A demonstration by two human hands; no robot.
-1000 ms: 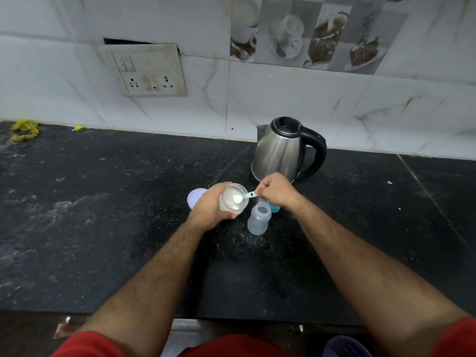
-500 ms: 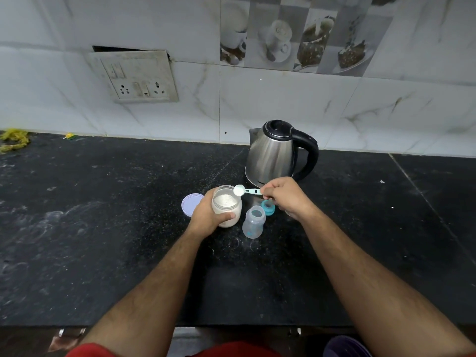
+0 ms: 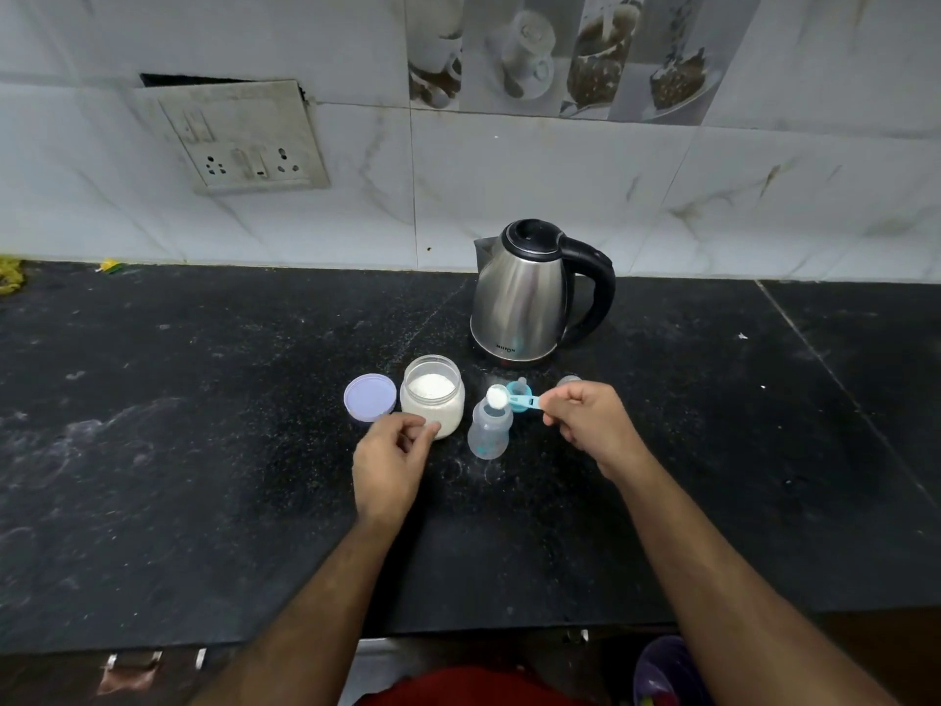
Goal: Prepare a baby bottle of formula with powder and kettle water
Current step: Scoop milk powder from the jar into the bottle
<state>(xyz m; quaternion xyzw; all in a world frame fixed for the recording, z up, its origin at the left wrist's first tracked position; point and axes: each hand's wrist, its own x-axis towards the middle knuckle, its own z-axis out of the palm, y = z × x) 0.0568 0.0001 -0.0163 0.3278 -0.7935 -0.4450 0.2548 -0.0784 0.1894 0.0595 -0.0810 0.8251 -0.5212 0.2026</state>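
Bottle: I see the clear baby bottle [image 3: 490,429] standing upright and uncapped on the black table [image 3: 203,450], about midway between its left and right edges, nearer the back edge than the front.
Scoop: a blue scoop [image 3: 511,399] heaped with white powder sits right above the bottle's mouth; I cannot tell whether it touches the rim.
Right hand: my right hand [image 3: 590,425] is curled closed, pinching the scoop's handle between thumb and fingers, just right of the bottle.
Powder jar: the open jar [image 3: 432,395] of white powder stands just left of the bottle, apart from it.
Left hand: my left hand [image 3: 389,466] is loosely curled in front of the jar, fingertips at its lower wall; it grips nothing that I can make out.
Lid: a pale purple lid [image 3: 370,398] lies flat just left of the jar.
Teat ring: a blue ring with teat [image 3: 520,394] sits behind the bottle, partly hidden by the scoop.
Kettle: the steel kettle [image 3: 529,293] stands behind them, close to the table's back edge, handle to the right.
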